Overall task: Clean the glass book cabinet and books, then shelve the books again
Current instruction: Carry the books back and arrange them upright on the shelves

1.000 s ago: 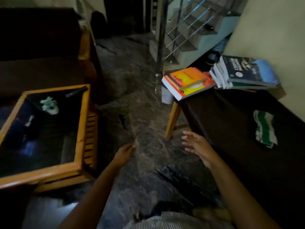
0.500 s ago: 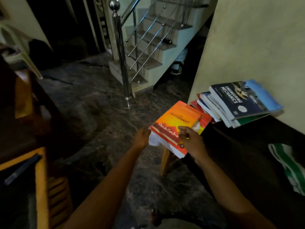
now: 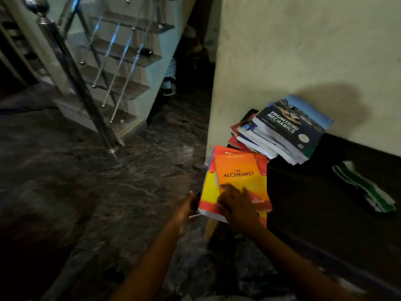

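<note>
The orange paperback "The Alchemist" (image 3: 240, 170) lies on a thicker red-and-yellow book (image 3: 207, 192) at the near left corner of the dark-covered bench (image 3: 314, 224), jutting past its edge. The right hand (image 3: 238, 206) rests on the orange cover, fingers spread flat. The left hand (image 3: 184, 210) is against the thick book's left edge; whether its fingers curl under, I cannot tell. Along the bench's far edge, a slanting stack topped by a dark blue "Engineering Mechanics" textbook (image 3: 288, 129) leans against the cream wall (image 3: 303, 51). A green-and-white striped cloth (image 3: 364, 187) lies further right.
</note>
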